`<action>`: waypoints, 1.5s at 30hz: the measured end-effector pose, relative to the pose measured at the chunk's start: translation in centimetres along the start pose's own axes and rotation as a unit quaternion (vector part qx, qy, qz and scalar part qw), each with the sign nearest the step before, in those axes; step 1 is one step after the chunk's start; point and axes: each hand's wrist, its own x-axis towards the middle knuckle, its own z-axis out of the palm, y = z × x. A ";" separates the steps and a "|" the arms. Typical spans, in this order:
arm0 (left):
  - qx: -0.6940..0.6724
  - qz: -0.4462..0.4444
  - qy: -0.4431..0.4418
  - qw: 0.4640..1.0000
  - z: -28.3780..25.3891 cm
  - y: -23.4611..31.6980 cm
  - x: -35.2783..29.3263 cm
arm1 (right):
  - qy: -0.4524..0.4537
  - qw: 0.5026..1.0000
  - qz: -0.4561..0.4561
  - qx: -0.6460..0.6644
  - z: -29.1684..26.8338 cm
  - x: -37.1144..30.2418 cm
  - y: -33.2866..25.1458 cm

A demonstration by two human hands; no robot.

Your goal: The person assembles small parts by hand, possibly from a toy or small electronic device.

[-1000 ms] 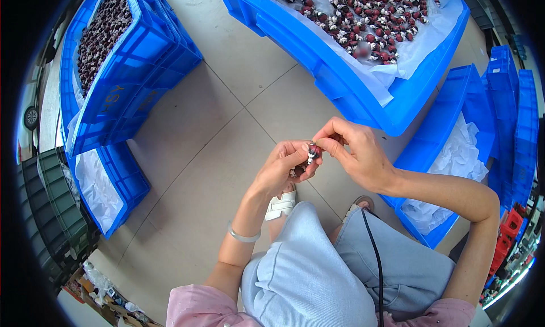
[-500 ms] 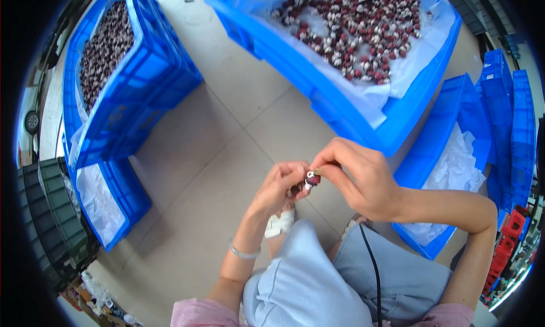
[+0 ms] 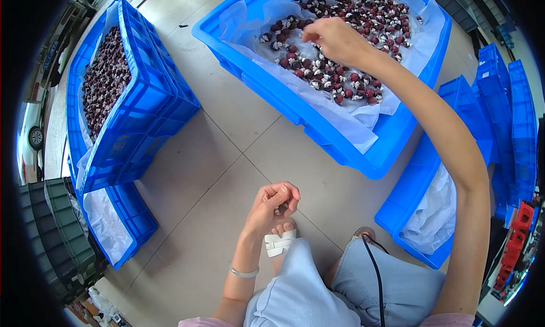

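Fingers of the left hand (image 3: 276, 200), low in the centre of the frame, are curled inward and pinched shut around a small dark fruit piece (image 3: 281, 209), which is mostly hidden by the fingertips. This hand is held above the tiled floor (image 3: 227, 156), just over a white sandal strap (image 3: 280, 243), with the wrist bent and a thin bracelet (image 3: 243, 272) worn on the forearm. The right hand (image 3: 335, 40) is seen at the upper centre, the arm stretched almost straight from the lower right edge up into the large blue crate (image 3: 318, 117). Its fingers are bent downward and touch the heap of small dark red fruits (image 3: 340, 54) lying on a white plastic liner (image 3: 352, 114); whether anything is gripped cannot be told, since the fingertips are turned away. A second blue crate (image 3: 142, 111), tilted and filled with similar dark fruits, is placed at the upper left. An empty-looking lined crate (image 3: 122, 225) is set below it, and another lined blue crate (image 3: 426, 213) is found at the right, beside the knee in light blue trousers (image 3: 318, 293).
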 end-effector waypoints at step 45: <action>0.059 0.063 0.034 0.996 2.5 1.8 -2.8 | -0.199 0.861 0.091 0.458 -2.4 -10.8 -18.7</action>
